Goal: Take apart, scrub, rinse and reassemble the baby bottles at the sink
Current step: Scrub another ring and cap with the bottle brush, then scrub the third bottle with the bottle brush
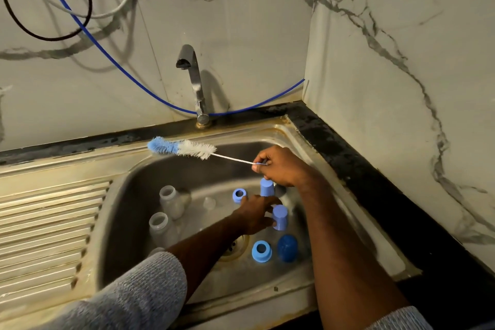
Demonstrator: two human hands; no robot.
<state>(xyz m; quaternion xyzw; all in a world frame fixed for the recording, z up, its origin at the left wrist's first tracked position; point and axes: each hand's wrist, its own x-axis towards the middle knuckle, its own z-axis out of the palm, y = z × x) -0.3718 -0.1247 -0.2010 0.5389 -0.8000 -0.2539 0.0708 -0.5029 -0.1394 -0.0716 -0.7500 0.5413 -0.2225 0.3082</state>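
The sink [128,222] is shiny metal with rusty brown stains along its edges. The tap [194,80] is shiny metal too. The bottles [163,228] look like cloudy plastic, and the caps [280,218] are smooth, dull blue plastic. The brush [182,148] has fluffy bristles on a thin twisted wire. The walls [401,61] are glossy marble-look tiles.

I see both forearms extended forward and down, sleeves pushed back toward the elbows. My right hand [281,166] is raised, knuckles up, thumb and forefinger pinched together with the remaining fingers curled beneath. My left hand [255,213] sits lower, palm down, fingers reaching forward, thumb curled inward toward them.
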